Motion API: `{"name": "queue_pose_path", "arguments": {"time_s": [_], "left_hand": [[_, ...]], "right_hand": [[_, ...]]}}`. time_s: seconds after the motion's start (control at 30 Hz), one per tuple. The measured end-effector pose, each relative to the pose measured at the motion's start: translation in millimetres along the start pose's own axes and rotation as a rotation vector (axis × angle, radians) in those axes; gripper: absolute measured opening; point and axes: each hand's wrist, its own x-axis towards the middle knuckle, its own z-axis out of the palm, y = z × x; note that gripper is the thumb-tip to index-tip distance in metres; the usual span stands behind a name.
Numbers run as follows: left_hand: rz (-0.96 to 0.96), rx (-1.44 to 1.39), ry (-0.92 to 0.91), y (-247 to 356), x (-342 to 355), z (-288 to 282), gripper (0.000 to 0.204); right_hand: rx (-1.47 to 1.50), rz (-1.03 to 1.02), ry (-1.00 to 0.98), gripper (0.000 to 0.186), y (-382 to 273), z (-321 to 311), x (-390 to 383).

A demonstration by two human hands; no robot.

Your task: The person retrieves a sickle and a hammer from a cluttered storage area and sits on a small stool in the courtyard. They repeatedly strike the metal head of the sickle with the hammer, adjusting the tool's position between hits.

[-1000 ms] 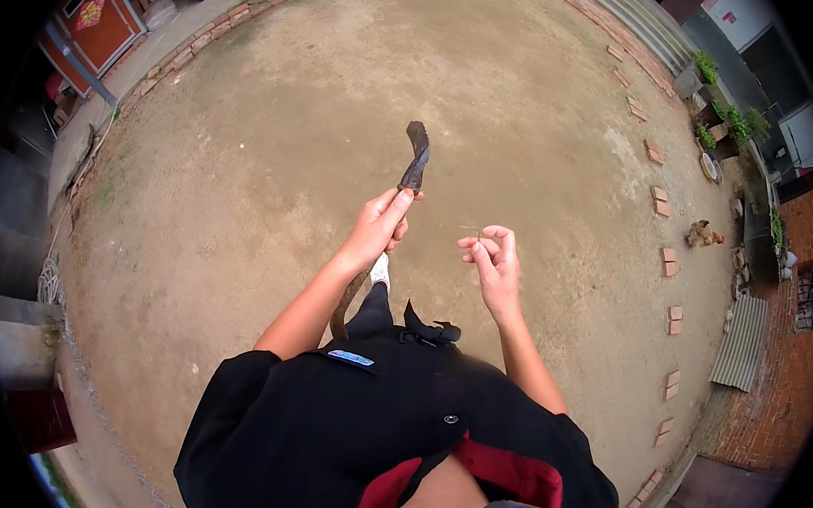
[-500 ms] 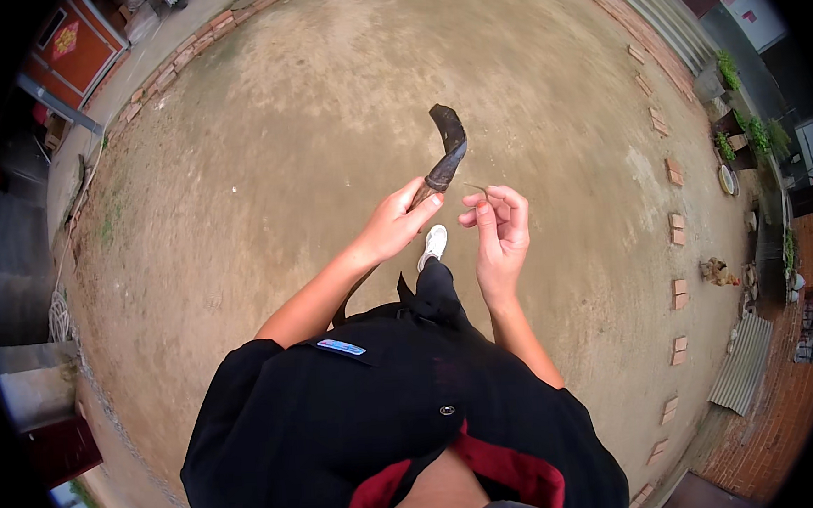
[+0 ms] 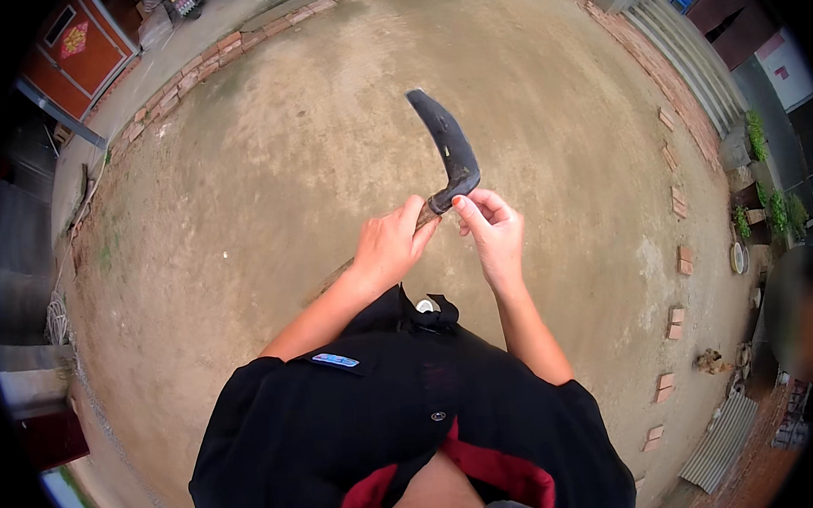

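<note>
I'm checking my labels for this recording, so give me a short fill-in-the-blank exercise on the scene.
1. The left hand grips the sickle by its wooden ____.
2. The right hand is at the base of the sickle's curved ____.
3. Inside the black shirt's collar, the lining is coloured ____.

Missing words: handle; blade; red.

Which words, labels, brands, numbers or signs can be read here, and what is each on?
None can be read.
Blue-and-white label on the black top: too small.
Red-and-gold emblem on the orange door: too small for any lettering.
Sickle in the left hand: no lettering visible.
</note>
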Motion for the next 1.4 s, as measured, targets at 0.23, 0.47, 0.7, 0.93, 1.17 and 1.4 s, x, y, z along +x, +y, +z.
{"name": "queue_pose_path", "arguments": {"time_s": [0.23, 0.47, 0.7, 0.93, 1.17, 1.4], "left_hand": [[-0.122, -0.214, -0.215, -110.4, 183.2, 22.5, 0.027], [-0.148, -0.248, -0.206, -206.7, 383.5, 18.5, 0.027], [0.183, 0.005, -0.212, -284.5, 590.3, 44.5, 0.03], [0.112, -0.06, -0.38, -364.1, 815.9, 87.9, 0.034], [0.072, -0.091, -0.424, -412.2, 1038.2, 102.2, 0.036], [0.09, 0.208, -0.378, -500.8, 1242.0, 158.8, 0.033]], "right_hand": [[-0.041, -0.05, -0.092, 0.024, 34.8, 18.6, 217.9], [-0.066, -0.035, -0.048, 0.024, 43.2, 56.1, 439.4], [-0.114, -0.029, 0.072, 0.028, 37.8, 52.8, 640.2], [-0.205, -0.029, -0.113, 0.03, 48.9, 33.7, 890.9], [-0.179, 0.03, -0.136, 0.028, 31.7, 28.3, 1120.4], [-0.177, 0.118, -0.089, 0.028, 81.3, 27.3, 1348.5]]}}
